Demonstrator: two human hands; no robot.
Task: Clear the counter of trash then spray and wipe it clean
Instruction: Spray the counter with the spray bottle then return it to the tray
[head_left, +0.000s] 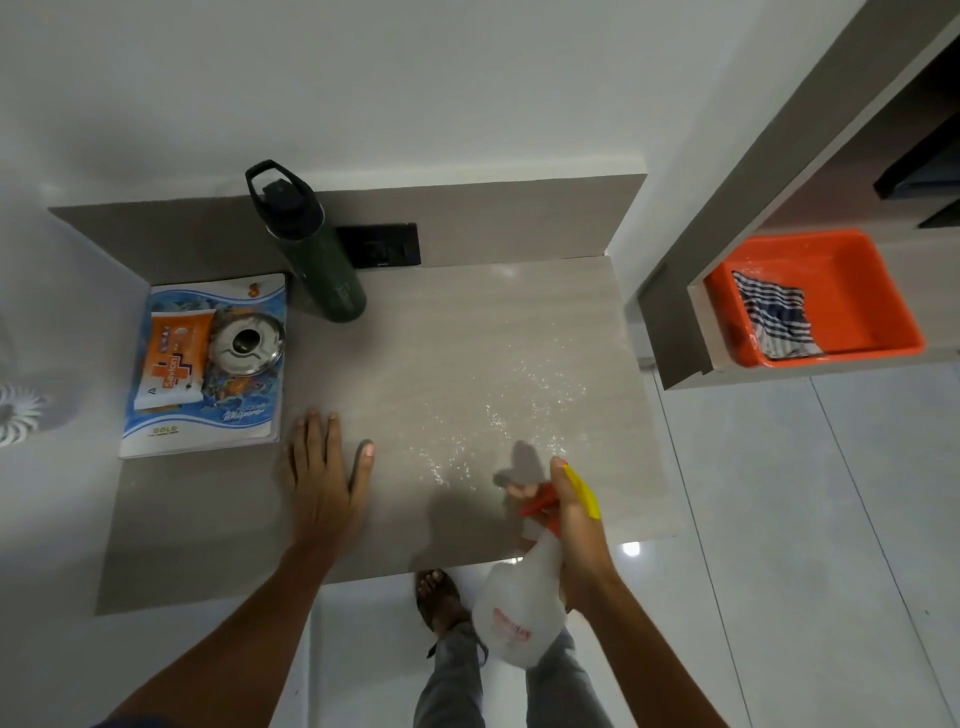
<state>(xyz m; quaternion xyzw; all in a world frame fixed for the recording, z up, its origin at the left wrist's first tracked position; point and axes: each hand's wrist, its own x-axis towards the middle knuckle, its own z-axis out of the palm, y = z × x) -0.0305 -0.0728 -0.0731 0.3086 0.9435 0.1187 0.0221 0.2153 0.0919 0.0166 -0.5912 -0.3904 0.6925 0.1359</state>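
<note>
A beige counter (447, 338) runs under me, its right half speckled with wet spray droplets (498, 415). My right hand (576, 519) grips a translucent white spray bottle (519, 608) with a red and yellow trigger head, held over the counter's near right edge with the nozzle aimed at the surface. Flat on the counter, left of the droplets, rests my left hand (322, 478), fingers spread and holding nothing. A striped blue and white cloth (774, 317) lies in an orange tub (841, 260) on a shelf to the right.
A dark green water bottle (317, 249) stands at the back by a black wall socket (379, 244). At the left lies a blue notebook (208, 415) with an orange wipes pack (174, 358) and a steel ashtray (247, 345) on top. My foot (441, 597) shows below.
</note>
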